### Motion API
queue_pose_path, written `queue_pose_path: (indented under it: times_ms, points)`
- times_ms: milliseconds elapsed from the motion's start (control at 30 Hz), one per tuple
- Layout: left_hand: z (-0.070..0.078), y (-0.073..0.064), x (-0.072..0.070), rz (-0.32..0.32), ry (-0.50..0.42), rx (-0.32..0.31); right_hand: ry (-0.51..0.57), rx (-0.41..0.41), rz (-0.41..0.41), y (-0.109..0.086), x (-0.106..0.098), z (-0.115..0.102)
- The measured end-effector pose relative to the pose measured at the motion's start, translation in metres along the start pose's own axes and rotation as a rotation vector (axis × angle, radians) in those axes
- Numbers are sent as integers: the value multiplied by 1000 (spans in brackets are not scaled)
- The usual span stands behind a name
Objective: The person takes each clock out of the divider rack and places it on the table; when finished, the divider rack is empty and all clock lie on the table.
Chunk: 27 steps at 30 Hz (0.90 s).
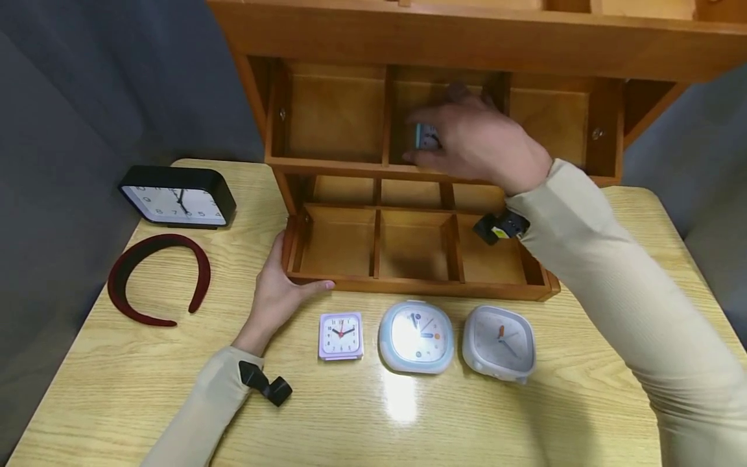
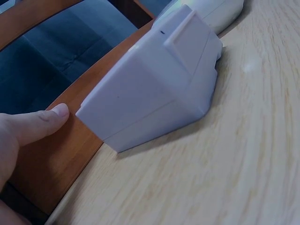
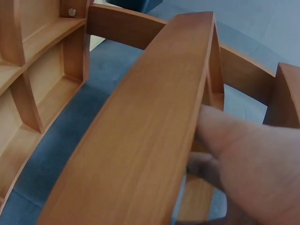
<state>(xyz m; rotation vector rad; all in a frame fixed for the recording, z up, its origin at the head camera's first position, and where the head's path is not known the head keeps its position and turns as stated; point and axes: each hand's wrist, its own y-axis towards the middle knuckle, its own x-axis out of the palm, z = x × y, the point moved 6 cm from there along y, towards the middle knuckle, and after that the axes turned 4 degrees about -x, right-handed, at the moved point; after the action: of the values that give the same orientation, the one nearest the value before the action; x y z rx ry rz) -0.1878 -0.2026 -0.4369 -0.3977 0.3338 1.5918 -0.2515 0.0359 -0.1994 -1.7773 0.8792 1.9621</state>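
Note:
My right hand [image 1: 484, 133] reaches into the middle compartment of the raised wooden tray [image 1: 335, 159]. Its thumb and fingers are spread around a small clock with a teal edge [image 1: 428, 138], partly hidden behind the hand. In the right wrist view, the tray's front board covers most of the fingers. My left hand [image 1: 274, 288] rests against the left front corner of the bottom wooden tray [image 1: 408, 285], with a straight thumb [image 2: 44, 124] along its front. Close to that thumb stands a square lilac clock [image 1: 341, 336].
Right of the lilac clock stand a pale blue clock [image 1: 417, 337] and a whitish clock [image 1: 499, 344]. A black clock [image 1: 177, 196] and a dark red headband [image 1: 201, 279] are at left. The top wooden tier [image 1: 467, 42] overhangs the lower ones.

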Motion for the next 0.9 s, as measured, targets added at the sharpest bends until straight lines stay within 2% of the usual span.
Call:
queue_pose_path:
  times_ms: [133, 233, 367, 767, 900]
  points:
    - [0, 0, -3, 5, 0, 0, -6, -1, 60, 3, -1, -4]
    - [-1, 0, -4, 9, -12, 6, 14, 32, 92, 6, -1, -6]
    - [-2, 0, -5, 12, -17, 6, 60, 131, 82, 10, 2, -3]
    - [-2, 2, -4, 9, -8, -1, 107, 247, 48, 8, 3, 4]
    - [-1, 2, -2, 4, -3, 7, 114, 260, 101, 1, -7, 3]
